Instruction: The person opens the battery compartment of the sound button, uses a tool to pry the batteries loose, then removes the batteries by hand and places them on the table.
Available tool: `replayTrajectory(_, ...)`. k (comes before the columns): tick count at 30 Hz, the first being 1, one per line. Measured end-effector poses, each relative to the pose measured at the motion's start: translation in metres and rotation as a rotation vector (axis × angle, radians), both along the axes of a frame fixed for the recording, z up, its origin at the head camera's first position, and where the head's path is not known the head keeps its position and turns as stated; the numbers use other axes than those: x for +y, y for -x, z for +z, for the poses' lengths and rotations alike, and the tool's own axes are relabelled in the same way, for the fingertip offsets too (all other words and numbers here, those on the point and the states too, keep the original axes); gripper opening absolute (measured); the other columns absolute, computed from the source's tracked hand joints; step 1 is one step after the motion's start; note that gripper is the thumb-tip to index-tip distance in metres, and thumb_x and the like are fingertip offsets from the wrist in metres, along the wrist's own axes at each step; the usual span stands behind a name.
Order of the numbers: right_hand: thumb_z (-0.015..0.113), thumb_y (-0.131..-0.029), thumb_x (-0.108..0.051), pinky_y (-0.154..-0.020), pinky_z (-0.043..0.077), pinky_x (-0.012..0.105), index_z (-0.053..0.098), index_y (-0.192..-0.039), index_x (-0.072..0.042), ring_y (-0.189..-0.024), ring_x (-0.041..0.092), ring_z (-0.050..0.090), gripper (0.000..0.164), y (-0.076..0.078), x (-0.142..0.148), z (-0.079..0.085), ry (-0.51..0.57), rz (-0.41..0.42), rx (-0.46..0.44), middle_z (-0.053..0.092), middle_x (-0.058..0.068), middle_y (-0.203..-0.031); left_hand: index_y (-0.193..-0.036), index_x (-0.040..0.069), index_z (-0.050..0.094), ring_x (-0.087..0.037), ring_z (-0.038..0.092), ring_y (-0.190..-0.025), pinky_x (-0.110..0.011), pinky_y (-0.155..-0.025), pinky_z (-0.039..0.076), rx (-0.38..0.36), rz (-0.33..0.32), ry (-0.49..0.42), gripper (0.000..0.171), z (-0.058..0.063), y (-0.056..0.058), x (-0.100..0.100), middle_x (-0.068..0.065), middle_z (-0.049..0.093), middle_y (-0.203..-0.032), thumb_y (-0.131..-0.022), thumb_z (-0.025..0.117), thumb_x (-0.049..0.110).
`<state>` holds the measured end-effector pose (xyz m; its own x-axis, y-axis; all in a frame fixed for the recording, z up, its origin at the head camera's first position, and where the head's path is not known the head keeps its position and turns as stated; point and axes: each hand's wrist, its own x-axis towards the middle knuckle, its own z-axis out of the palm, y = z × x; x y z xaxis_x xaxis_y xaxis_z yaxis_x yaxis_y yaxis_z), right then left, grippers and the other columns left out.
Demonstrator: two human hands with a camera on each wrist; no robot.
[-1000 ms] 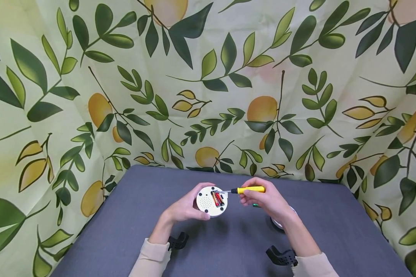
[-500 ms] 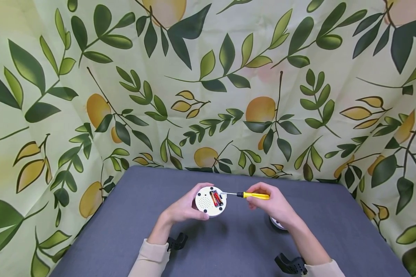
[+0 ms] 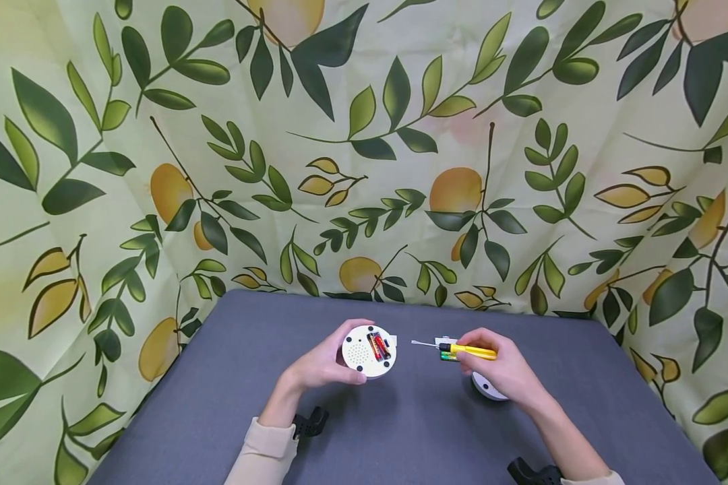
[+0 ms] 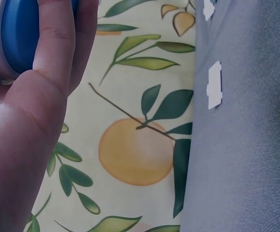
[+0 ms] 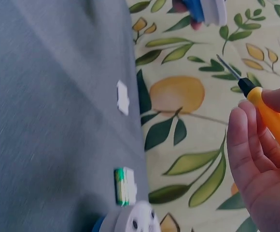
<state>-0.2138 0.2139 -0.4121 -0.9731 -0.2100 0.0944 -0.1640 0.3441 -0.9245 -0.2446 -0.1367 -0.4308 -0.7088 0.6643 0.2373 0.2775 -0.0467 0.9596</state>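
Note:
My left hand grips a round white device by its edge, its underside facing me. Two red batteries lie in its uncovered compartment; the left wrist view shows its blue top. A yellow-handled screwdriver is held between thumb and fingers of my right hand, its tip pointing left and apart from the device. Beside that hand, green batteries lie on the table next to a white cover. A second white round device is partly hidden beneath the right hand.
A grey cloth-covered table spreads under both hands. Another loose white cover lies on it, largely hidden behind the held device in the head view. Patterned fabric closes off the back and sides.
The right hand has drawn back to the right with the screwdriver, whose tip has left the device's battery side. Green batteries and a cover have come into view. The left hand stays nearly still.

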Motion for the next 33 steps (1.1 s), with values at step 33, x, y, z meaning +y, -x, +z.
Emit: replayTrajectory(33, 0.062, -0.102, -0.031, -0.063, 0.052, 0.027, 0.056, -0.127, 0.003, -0.076, 0.018, 0.059, 0.043, -0.010, 0.109, -0.046, -0.267, -0.466, -0.030, 0.061, 0.019, -0.112, -0.151, -0.001, 0.030, -0.024, 0.060, -0.105, -0.029, -0.086, 0.054, -0.005, -0.006, -0.021, 0.086, -0.001, 0.002, -0.001, -0.022, 0.048, -0.131, -0.080, 0.078, 0.004)
